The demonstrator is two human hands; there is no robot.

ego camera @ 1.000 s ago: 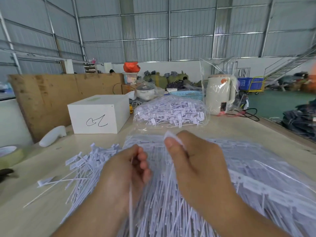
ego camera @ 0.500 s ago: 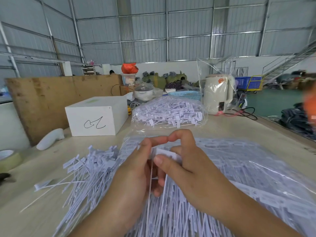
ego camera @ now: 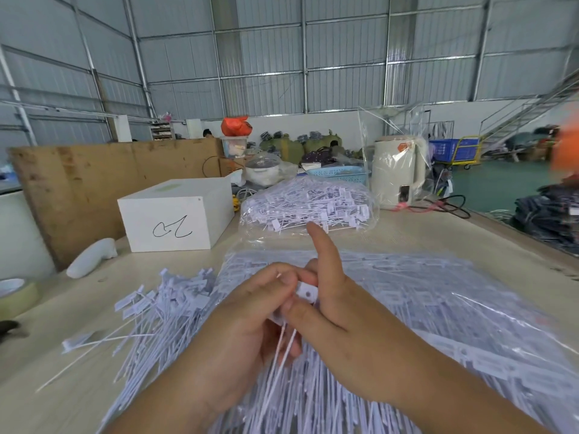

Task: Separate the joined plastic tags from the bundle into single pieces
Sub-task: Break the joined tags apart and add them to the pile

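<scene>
A small strip of joined white plastic tags (ego camera: 305, 292) is held between both hands above a large clear bag of tags (ego camera: 438, 308). My left hand (ego camera: 247, 333) pinches the tags' flat heads, and their thin tails hang down past its palm. My right hand (ego camera: 338, 311) pinches the same heads from the right with thumb and a lower finger, while its index finger points up. A loose pile of single white tags (ego camera: 163, 314) lies on the table to the left of my hands.
A second clear bag of tags (ego camera: 308, 205) lies farther back. A white box (ego camera: 175, 214) stands at the back left, with a white handle-shaped object (ego camera: 91, 256) and a tape roll (ego camera: 15, 297) nearby. A cream kettle (ego camera: 396, 173) stands back right, near the table's right edge.
My hands have come together on the tags from apart. The right index finger has lifted and now points up. The tags' heads show more between my fingers.
</scene>
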